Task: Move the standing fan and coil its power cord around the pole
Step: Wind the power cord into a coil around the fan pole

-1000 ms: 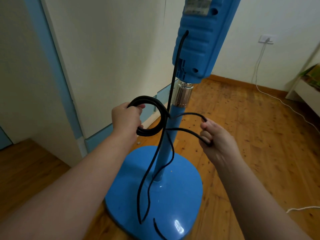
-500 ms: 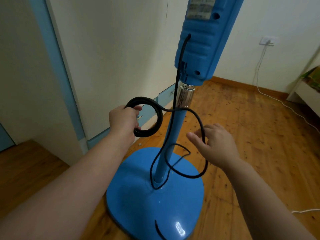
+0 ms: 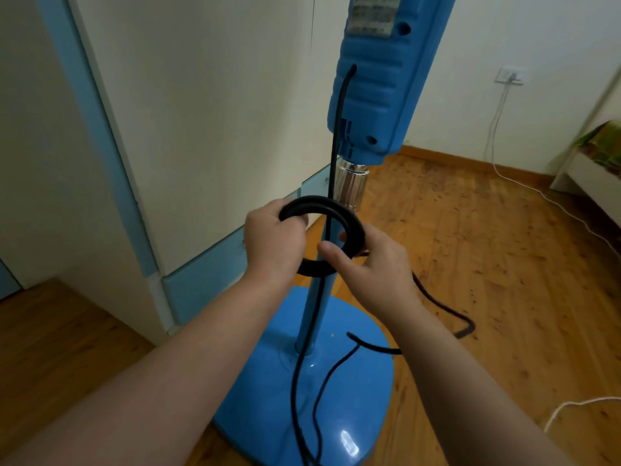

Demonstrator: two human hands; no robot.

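Standing fan (image 3: 369,95) rests on wooden floor (image 3: 504,264) near a cream wall (image 3: 521,35).

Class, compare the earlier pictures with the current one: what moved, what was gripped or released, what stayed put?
The right hand let go of the slack cord, moved left and now pinches the right side of the coil. The left hand carried the coil rightwards, in front of the pole. The slack cord dropped, trailing onto the floor right of the base. Unchanged: the left hand's grip; pole and base.
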